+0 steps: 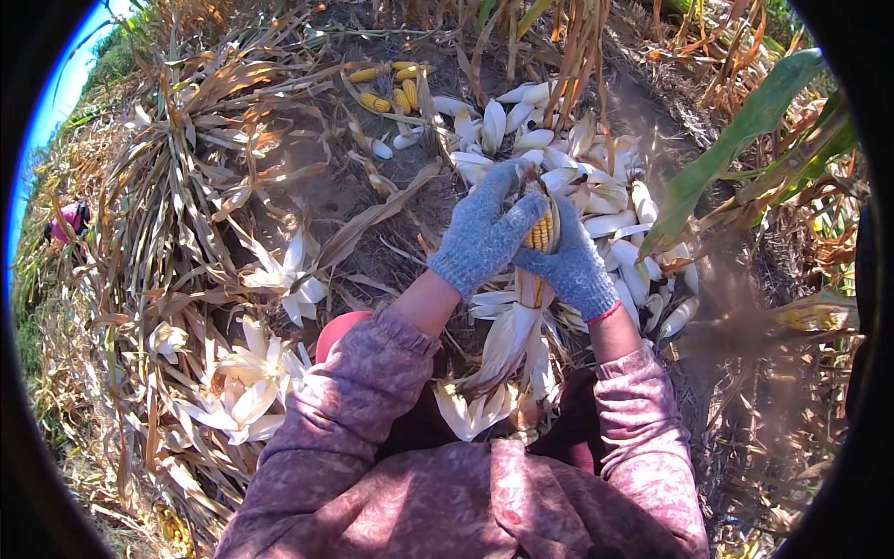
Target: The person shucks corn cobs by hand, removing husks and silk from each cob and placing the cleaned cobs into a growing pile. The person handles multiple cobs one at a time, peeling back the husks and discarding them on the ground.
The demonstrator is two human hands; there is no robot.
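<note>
Both of my hands wear grey-blue knitted gloves. Between them is a partly husked ear of corn (538, 234), its yellow kernels bare in the middle, its tip still dark with silk and its peeled pale husk (513, 335) hanging down towards me. My left hand (489, 223) lies against the upper part of the ear, thumb across it. My right hand (569, 258) wraps the ear from the right side, lower down. Just beyond and to the right lies a heap of ears in white husks (607, 223). Bare yellow ears (401, 98) rest on the soil farther off.
Dry corn stalks (174, 161) are piled at the left. Empty husks (244, 405) lie near my left forearm. Standing dry stalks (587, 56) rise at the top, and a large green leaf (740, 154) reaches in from the right. A person in pink (68, 221) is far left.
</note>
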